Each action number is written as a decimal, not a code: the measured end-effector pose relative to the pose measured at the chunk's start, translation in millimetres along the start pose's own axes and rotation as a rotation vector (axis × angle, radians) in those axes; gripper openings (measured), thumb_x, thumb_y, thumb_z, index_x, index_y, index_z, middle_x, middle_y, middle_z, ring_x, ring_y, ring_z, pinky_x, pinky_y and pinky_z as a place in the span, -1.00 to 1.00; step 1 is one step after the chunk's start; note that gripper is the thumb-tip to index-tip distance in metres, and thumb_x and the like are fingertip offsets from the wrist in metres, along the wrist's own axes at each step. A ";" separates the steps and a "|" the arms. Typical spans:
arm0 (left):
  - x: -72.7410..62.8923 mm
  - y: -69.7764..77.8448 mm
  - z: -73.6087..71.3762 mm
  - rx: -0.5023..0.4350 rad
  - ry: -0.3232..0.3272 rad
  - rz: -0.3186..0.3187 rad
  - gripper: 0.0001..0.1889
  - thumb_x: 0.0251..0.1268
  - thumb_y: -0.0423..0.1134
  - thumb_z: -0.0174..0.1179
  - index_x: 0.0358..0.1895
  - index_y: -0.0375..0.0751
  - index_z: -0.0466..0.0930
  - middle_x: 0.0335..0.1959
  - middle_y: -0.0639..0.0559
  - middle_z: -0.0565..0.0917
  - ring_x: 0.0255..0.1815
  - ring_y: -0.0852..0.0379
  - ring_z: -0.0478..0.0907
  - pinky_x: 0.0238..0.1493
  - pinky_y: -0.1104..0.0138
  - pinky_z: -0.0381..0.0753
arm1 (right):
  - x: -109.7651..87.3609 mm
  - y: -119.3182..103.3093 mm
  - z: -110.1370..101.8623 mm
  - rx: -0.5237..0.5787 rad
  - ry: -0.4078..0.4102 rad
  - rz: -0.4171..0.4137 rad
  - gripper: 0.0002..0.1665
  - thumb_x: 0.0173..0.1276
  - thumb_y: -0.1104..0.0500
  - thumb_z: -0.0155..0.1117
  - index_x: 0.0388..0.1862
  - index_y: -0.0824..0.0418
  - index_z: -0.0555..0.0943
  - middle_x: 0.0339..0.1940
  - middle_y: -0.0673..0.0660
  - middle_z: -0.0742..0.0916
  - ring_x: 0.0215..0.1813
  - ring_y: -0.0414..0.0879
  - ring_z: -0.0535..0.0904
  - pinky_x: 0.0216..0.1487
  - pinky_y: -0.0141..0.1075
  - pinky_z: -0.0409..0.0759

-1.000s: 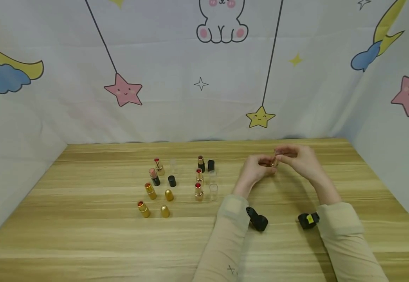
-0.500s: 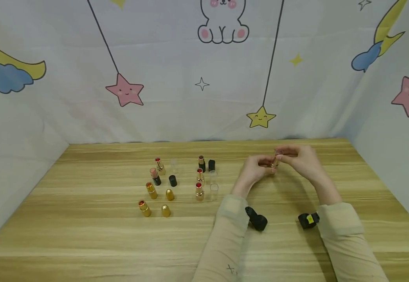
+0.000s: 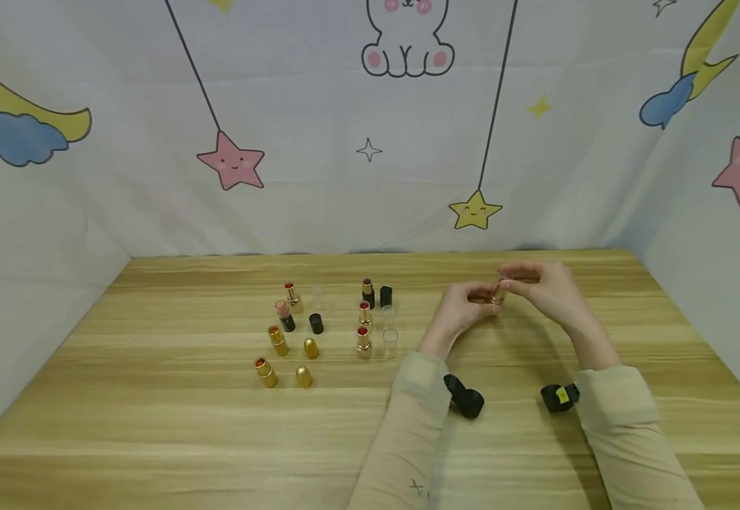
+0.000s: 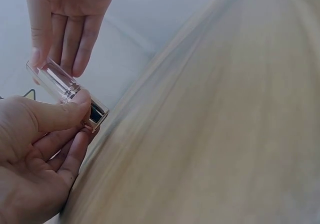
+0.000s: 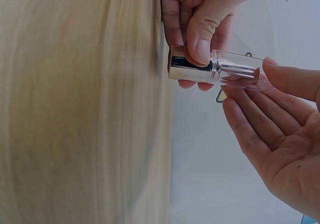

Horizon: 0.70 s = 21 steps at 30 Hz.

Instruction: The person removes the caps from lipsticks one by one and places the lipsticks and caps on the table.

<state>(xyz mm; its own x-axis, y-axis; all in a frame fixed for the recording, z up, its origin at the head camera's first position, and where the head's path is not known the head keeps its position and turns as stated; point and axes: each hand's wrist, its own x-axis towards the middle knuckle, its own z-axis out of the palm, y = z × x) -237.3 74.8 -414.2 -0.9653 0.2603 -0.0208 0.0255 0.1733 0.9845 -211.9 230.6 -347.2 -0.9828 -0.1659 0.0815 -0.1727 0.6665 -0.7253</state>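
Note:
Above the right part of the table, both hands meet at one lipstick with a shiny gold base [image 5: 192, 73] and a clear cap [image 5: 237, 67] over its upper part. My left hand [image 3: 459, 309] pinches the base, its thumb [image 5: 202, 47] lying across the metal. At the other end, my right hand [image 3: 548, 292] holds the clear cap between thumb and fingers. The lipstick appears tilted in the head view, partly hidden by the fingers. A reddish-brown bullet shows through the cap in the right wrist view.
Left of the hands, several uncapped lipsticks stand in two groups, including a gold one [image 3: 266, 372], a pink one [image 3: 285, 316] and a dark one [image 3: 368, 294]. Caps stand beside them: gold [image 3: 304, 377], round black [image 3: 316, 324], square black [image 3: 386, 296], clear [image 3: 390, 344].
The head view has shifted slightly, so the standing lipsticks appear a little further right and higher. Both hands stay nearly still on the capped lipstick.

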 end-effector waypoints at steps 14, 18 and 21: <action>-14.4 1.2 -4.0 0.009 0.004 0.013 -0.63 0.12 -0.36 0.35 0.05 -0.15 0.67 -0.04 -0.04 0.73 -0.08 0.16 0.67 -0.09 0.43 0.63 | -6.9 -8.0 3.2 -0.005 0.002 -0.009 -0.54 0.40 0.06 0.20 0.17 0.31 0.57 0.12 0.30 0.68 0.12 0.17 0.63 0.13 0.05 0.56; -19.9 2.3 -4.8 0.009 0.006 0.025 -0.64 0.11 -0.37 0.35 0.03 -0.15 0.68 -0.05 -0.04 0.73 -0.08 0.15 0.67 -0.09 0.43 0.62 | -9.6 -9.3 4.7 -0.007 0.003 -0.017 -0.54 0.40 0.08 0.21 0.17 0.31 0.57 0.12 0.29 0.68 0.12 0.17 0.63 0.13 0.05 0.57; -23.3 2.1 -5.1 0.010 0.005 0.029 -0.65 0.11 -0.38 0.35 0.02 -0.16 0.69 -0.05 -0.05 0.74 -0.11 0.17 0.67 -0.11 0.45 0.61 | -12.9 -11.0 5.6 -0.007 0.005 -0.019 -0.54 0.39 0.07 0.22 0.16 0.31 0.57 0.11 0.29 0.69 0.12 0.16 0.64 0.12 0.04 0.57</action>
<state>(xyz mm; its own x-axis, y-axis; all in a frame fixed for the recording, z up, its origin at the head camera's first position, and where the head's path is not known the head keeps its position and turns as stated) -216.1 64.2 -410.8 -0.9655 0.2603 0.0090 0.0564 0.1751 0.9829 -197.0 221.3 -344.0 -0.9796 -0.1752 0.0983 -0.1916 0.6686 -0.7185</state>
